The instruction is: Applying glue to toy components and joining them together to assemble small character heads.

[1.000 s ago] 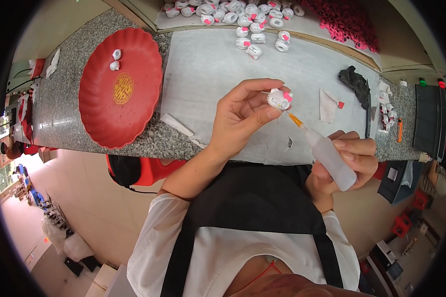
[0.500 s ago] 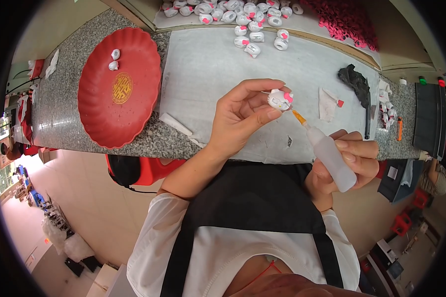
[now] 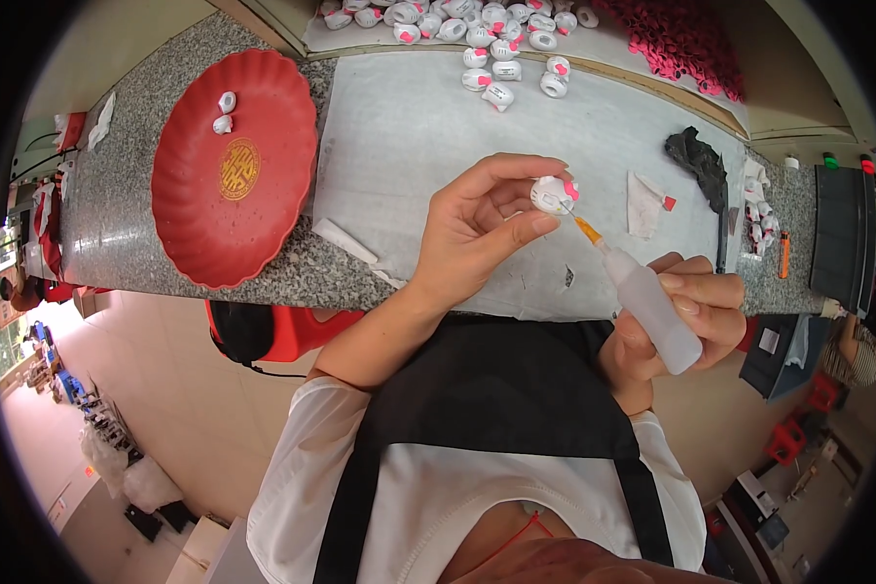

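Observation:
My left hand (image 3: 482, 229) pinches a small white piece with a pink part (image 3: 554, 194) between thumb and fingertips, held above the grey mat (image 3: 428, 127). My right hand (image 3: 686, 311) grips a translucent squeeze bottle (image 3: 650, 304) with an orange needle tip. The tip touches the small white piece. Both hands hover over the near edge of the granite counter (image 3: 117, 224).
A red scalloped plate (image 3: 234, 165) at the left holds two white pieces. Several white-and-pink pieces (image 3: 487, 39) lie at the back of the mat, next to a heap of pink parts (image 3: 681, 39). A black cloth (image 3: 696, 161) and folded paper (image 3: 644, 202) lie at the right.
The bottle's tip has moved up to the white piece and now touches it. My left hand has kept its place.

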Motion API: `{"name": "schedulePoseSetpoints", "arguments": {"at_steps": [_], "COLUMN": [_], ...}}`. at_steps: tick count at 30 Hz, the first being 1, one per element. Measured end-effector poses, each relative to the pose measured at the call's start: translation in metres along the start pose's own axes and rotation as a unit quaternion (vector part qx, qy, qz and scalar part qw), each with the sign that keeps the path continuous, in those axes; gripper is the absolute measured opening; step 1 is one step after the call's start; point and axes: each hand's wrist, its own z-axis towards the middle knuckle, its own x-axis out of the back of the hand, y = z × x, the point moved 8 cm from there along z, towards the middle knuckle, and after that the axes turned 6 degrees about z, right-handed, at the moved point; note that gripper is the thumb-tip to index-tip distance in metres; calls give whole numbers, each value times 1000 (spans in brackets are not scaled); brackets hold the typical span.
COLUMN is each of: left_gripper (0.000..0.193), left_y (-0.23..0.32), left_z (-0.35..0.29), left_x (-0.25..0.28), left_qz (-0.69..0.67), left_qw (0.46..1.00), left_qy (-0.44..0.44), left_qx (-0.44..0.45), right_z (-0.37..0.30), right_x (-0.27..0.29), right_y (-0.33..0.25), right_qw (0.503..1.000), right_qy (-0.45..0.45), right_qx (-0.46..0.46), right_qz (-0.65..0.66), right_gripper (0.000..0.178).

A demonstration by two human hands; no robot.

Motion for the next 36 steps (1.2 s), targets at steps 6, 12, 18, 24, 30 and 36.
{"name": "schedulePoseSetpoints", "arguments": {"at_steps": [6,12,18,24,30,36], "left_gripper": [31,31,32,36,36,36], "left_y": [8,6,2,4,11,17], "left_z": [1,3,8,8,7,4], "left_x": [-3,-1,-6,7,23,19], "left_qz": [66,103,112,-14,-51,-59], "left_qw": [996,992,991,999,995,995], "left_qy": [-9,3,-25,46,81,77], "left_qx": [-66,-68,-67,-4,-28,-15], "right_z": [1,0,3,10,30,69], "right_x": [-6,-5,4,27,40,53], "right_y": [1,1,4,23,104,198], "right_qw": [1000,1000,1000,998,951,894], "right_qy": [-11,-18,0,22,16,-100], "right_qx": [-1,-9,3,-59,-307,-320], "right_qz": [3,8,-9,13,25,-297], "right_gripper": [37,37,36,35,25,23]}}
